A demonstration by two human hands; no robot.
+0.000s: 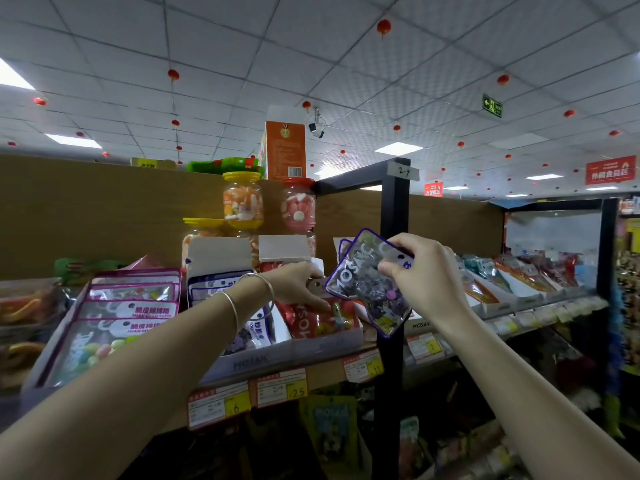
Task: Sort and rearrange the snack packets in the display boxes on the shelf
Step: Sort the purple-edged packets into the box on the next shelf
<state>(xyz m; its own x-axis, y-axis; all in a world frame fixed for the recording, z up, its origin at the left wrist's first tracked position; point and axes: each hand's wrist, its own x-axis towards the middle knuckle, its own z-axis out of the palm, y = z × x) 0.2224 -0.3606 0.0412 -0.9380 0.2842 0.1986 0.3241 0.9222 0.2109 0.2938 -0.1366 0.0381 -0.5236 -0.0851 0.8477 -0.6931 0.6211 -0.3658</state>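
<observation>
head cam, single view | wide-angle, worn at head height | faces forward, tilted up: ceiling [242,57] fills top | close to shelf [322,374], both forearms reach in
</observation>
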